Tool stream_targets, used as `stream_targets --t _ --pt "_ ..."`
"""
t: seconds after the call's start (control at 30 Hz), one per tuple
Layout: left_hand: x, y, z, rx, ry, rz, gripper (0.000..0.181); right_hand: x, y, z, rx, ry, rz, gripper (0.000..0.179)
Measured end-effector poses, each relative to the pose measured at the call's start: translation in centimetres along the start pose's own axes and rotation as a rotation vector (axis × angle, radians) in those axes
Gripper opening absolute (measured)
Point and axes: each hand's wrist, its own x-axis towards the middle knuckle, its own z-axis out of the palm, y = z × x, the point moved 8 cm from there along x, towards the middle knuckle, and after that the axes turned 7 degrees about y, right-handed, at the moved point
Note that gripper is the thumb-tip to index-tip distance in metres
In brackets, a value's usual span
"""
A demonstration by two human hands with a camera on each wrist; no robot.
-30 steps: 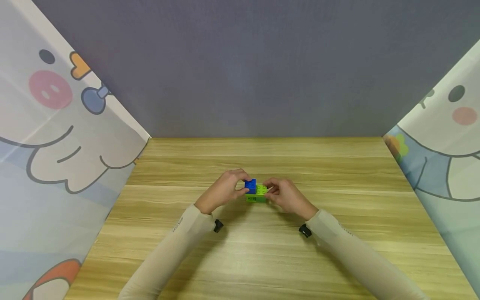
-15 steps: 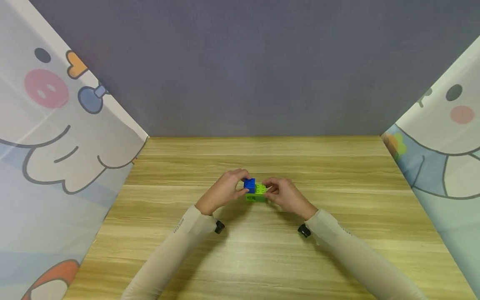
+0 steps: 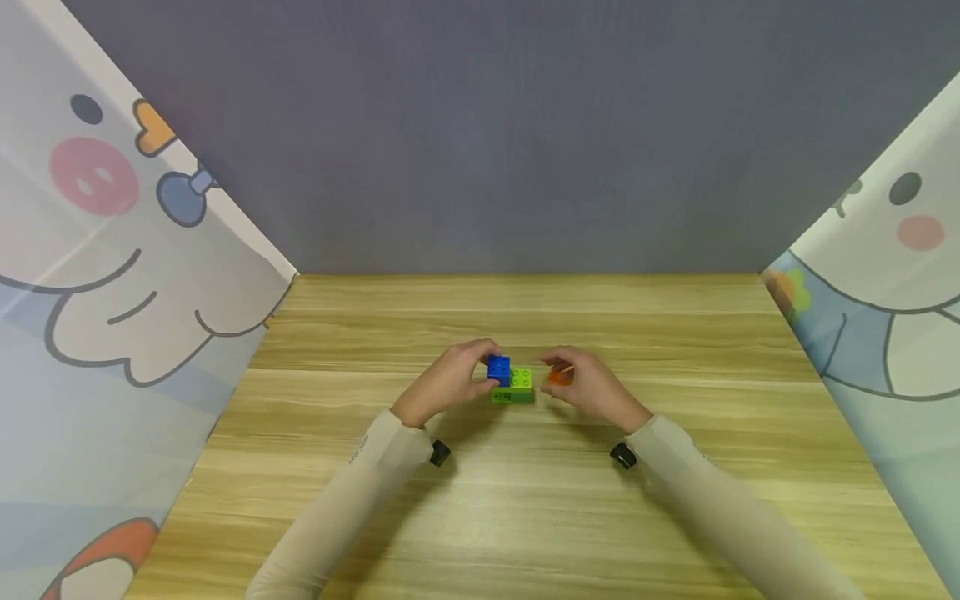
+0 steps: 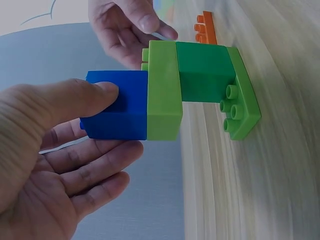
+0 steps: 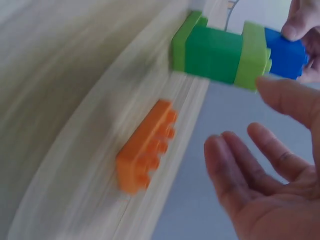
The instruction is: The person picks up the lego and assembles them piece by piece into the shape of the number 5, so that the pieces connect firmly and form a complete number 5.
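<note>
My left hand [image 3: 450, 381] pinches a blue brick [image 4: 131, 117] between thumb and fingers. That brick sits on one end of a light green brick [image 4: 164, 92], whose other studs show bare. Beneath it is a dark green brick [image 4: 206, 72], on a thin light green brick [image 4: 247, 102] resting on the table. My right hand [image 3: 592, 390] hovers to the right of this stack, thumb and fingers apart and holding nothing. Under it an orange brick [image 5: 142, 145] with a row of studs lies on the table, apart from the stack; the hand partly hides it in the head view.
The wood-grain table [image 3: 480, 500] spreads around both hands. A grey panel [image 3: 480, 142] stands along its far edge. Panels with cartoon prints [image 3: 97, 275] flank it on the left and right.
My right hand has let go of the light green brick and moved right, over the orange brick, which now shows in the head view. My left hand keeps its grip on the blue brick.
</note>
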Motion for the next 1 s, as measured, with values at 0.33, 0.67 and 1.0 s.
stream_targets --t 0.33,0.67,1.0 --pt "0.0 0.1 -0.5 -0.004 0.017 0.000 0.042 -0.4 2.8 -1.3 -0.259 -0.009 0.097 0.036" --pt "-0.3 0.3 -1.0 -0.030 0.057 0.021 0.039 -1.0 4.5 -1.1 -0.263 -0.004 0.204 0.032" --pt "-0.4 0.3 -1.2 -0.032 0.050 0.027 0.039 -0.9 3.9 -1.9 -0.135 0.029 0.234 0.026"
